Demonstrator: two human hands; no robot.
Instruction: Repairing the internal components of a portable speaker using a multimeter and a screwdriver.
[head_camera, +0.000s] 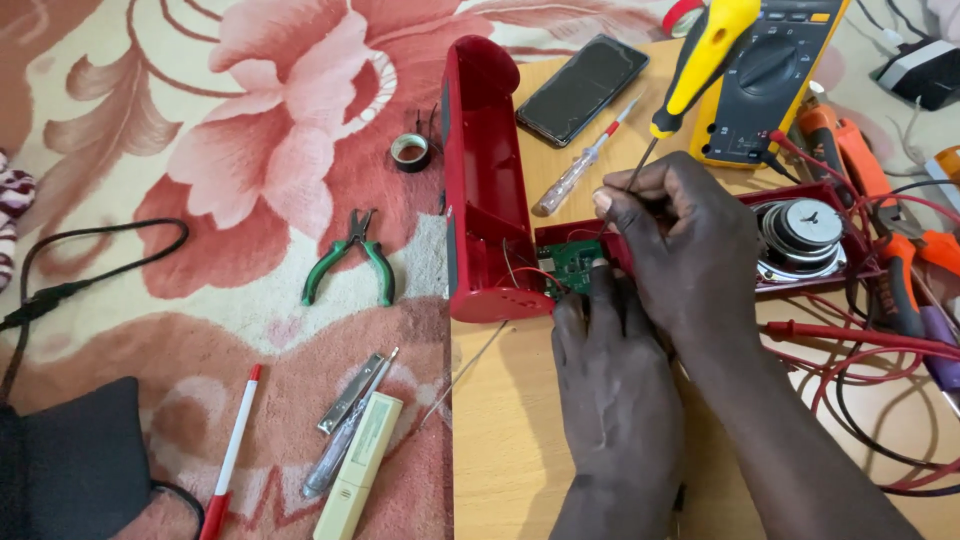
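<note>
**Both hands on circuit board inside opened red speaker**

The red speaker case (485, 190) lies opened in two halves on a wooden tabletop (510, 420), one half standing on edge at the board's left side, the other running to the right w/ a round speaker driver (805, 228) set in it. A green circuit board (572, 265) sits at the joint of the two halves, w/ thin red wires around it.

Right hand (685, 255) is above the circuit board, fingers (625, 205) pinched shut round the thin metal shaft of a yellow-handled screwdriver (700, 60); the handle slants up and away toward a yellow multimeter (765, 75). The tip is hidden behind the hand, so can't tell where it touches.

Left hand (615, 400) comes up from below, fingers (590, 300) stretched out and loosely open, tips resting on the board's near edge and the case rim just beside it; not gripping anything.

A black phone (583, 88) and a clear-handled screwdriver (580, 165) lie on the tabletop behind the case. On the flowered carpet (230, 130) to the left: green-handled pliers (350, 260), a roll of black tape (410, 152), a red-and-white pen (232, 450). Red test leads (860, 340) loop at the right.
</note>
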